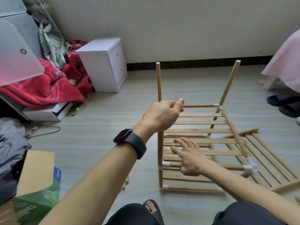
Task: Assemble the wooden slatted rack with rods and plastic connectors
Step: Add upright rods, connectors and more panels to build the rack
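Bedroom — nightstand [103, 65], red blanket [42, 91]

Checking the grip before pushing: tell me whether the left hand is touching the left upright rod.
Touching. The head view shows the left hand curled round the left upright rod, which passes through its grip.

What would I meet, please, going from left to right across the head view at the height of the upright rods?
In order: red blanket, white cabinet, left upright rod, right upright rod, pink cloth.
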`<state>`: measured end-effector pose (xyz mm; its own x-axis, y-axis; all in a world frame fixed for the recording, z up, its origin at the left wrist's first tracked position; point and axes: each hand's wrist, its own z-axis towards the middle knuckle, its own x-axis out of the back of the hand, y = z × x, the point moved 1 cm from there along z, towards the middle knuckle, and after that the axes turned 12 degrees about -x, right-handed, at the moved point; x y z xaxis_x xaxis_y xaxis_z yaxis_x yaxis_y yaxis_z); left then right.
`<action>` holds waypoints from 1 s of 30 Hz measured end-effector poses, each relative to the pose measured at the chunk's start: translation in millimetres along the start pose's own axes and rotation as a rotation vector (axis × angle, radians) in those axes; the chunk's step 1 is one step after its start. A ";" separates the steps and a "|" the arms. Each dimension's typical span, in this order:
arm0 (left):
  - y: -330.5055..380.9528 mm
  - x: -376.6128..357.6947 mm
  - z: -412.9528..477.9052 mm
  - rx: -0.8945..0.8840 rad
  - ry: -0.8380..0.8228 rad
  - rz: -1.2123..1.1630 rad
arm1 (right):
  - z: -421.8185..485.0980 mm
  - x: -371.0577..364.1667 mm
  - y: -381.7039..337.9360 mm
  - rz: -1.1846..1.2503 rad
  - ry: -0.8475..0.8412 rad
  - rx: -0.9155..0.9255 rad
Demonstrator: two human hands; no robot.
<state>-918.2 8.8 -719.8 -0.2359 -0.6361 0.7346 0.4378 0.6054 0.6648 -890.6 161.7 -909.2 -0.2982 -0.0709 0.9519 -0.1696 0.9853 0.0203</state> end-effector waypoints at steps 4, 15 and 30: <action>-12.1 -7.2 13.2 0.104 -0.080 0.082 | 10.7 -1.3 5.9 0.042 0.016 0.015; -12.5 -14.4 4.7 0.108 -0.053 0.058 | 9.3 1.2 11.0 0.062 0.000 0.016; -9.3 -11.5 4.7 0.105 -0.047 0.024 | 9.5 9.5 7.6 -0.028 -0.065 0.004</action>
<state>-923.7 12.7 -733.8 -0.2682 -0.5994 0.7542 0.3513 0.6681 0.6559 -903.7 167.1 -902.9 -0.3534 -0.1087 0.9291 -0.1827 0.9821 0.0454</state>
